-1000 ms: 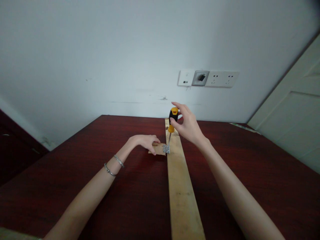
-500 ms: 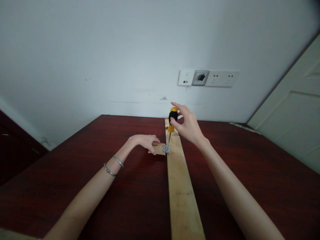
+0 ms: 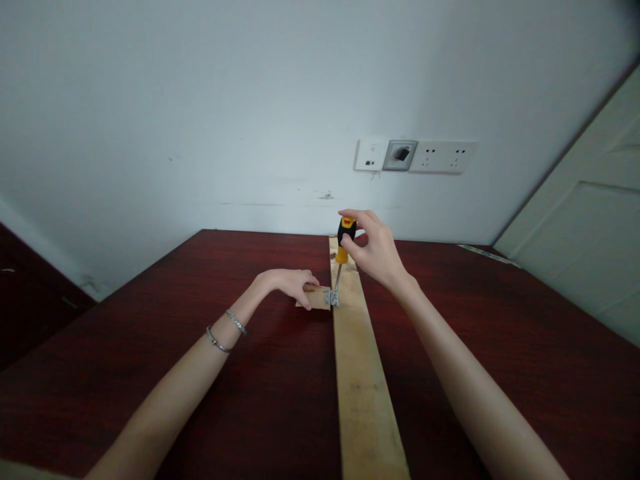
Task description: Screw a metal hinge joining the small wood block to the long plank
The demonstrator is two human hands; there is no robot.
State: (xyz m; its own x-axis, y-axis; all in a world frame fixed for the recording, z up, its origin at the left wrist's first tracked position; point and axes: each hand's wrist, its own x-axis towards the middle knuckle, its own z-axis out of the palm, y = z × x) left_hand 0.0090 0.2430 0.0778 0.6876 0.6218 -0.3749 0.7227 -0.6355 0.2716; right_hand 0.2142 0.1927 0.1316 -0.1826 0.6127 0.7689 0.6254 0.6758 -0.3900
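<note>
A long pale wooden plank (image 3: 363,387) lies lengthwise on the dark red table (image 3: 500,347). A small wooden block (image 3: 316,298) sits against its left edge, joined by a small metal hinge (image 3: 331,298). My left hand (image 3: 289,282) rests on the block with fingers curled down, pressing it. My right hand (image 3: 375,250) is closed round the black and yellow handle of a screwdriver (image 3: 344,243), which stands nearly upright with its tip on the hinge.
A white wall stands behind the table with a row of sockets and a switch (image 3: 415,156). A pale door (image 3: 585,240) is at the right. Two thin bracelets (image 3: 225,330) circle my left wrist.
My right hand's fingers have curled further round the screwdriver handle, which has turned slightly. The left hand and the block have stayed put.
</note>
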